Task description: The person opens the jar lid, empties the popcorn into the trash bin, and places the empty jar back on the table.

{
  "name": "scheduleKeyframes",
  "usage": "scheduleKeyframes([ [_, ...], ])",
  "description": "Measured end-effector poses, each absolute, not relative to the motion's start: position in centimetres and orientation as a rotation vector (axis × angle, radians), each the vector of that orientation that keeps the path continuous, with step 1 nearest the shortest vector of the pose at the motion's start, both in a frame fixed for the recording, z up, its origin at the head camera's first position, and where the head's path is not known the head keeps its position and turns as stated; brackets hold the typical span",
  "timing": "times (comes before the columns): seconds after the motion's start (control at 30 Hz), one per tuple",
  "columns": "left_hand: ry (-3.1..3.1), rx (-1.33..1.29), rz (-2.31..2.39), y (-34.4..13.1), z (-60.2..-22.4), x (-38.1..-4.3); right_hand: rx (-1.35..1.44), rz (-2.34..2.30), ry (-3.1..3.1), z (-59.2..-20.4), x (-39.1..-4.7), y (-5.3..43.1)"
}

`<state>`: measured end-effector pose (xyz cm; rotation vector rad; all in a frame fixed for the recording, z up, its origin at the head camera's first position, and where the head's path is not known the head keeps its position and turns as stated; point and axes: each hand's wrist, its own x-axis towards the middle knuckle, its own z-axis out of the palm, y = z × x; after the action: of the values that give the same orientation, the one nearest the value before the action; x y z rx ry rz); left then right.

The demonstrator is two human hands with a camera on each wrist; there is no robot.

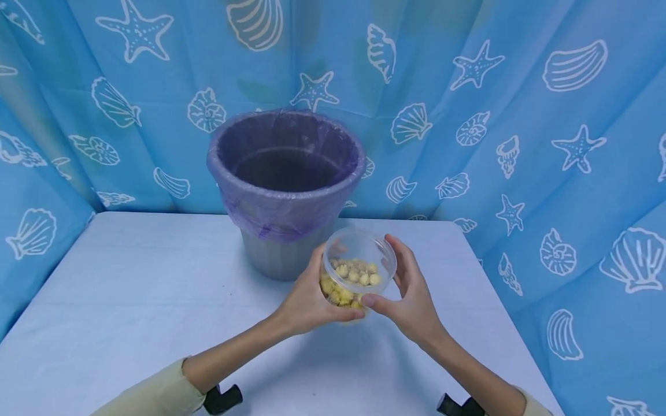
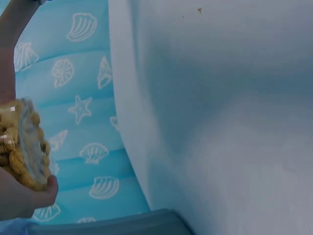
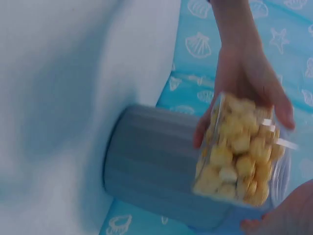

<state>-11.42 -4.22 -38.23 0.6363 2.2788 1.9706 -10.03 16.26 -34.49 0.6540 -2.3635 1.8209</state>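
Observation:
A clear plastic jar (image 1: 382, 248), partly filled with round yellow popcorn-like pieces (image 1: 356, 273), is held up over the table. My left hand (image 1: 312, 297) grips it around the left side, its thumb across the front. On the other side my right hand (image 1: 413, 303) holds the jar near its rim, thumb at the front and fingers at the right. The right wrist view shows the jar (image 3: 237, 152) side-on with the pieces packed against its wall. In the left wrist view the jar (image 2: 22, 142) is cut off by the frame edge.
Behind the hands stands a grey trash bin (image 1: 270, 254) with a purple liner (image 1: 270, 211) folded over its rim. A white-covered table (image 1: 130, 300) lies beneath, with small crumbs (image 2: 199, 10) on it. A blue seashell-print curtain (image 1: 432, 86) surrounds the table's back and sides.

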Motion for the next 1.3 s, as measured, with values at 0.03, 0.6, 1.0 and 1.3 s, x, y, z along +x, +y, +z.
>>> scheduleKeyframes([
  [0.03, 2.287, 0.621, 1.978, -4.1, -38.3, -11.4, 0.623, 1.813, -2.373, -34.5, -9.8, 16.1],
  [0.6, 2.160, 0.663, 1.931, -5.2, -38.0, -10.8, 0.975, 1.927, -2.355, -34.4, -11.0, 17.4],
  [1.0, 2.209, 0.650, 1.962, -4.7, -38.3, -11.0, 0.838, 1.849, -2.364, -34.6, -10.6, 17.2],
  [1.3, 2.253, 0.592, 2.001, -3.7, -38.4, -11.0, 0.468, 1.753, -2.474, -34.5, -9.5, 15.3],
])
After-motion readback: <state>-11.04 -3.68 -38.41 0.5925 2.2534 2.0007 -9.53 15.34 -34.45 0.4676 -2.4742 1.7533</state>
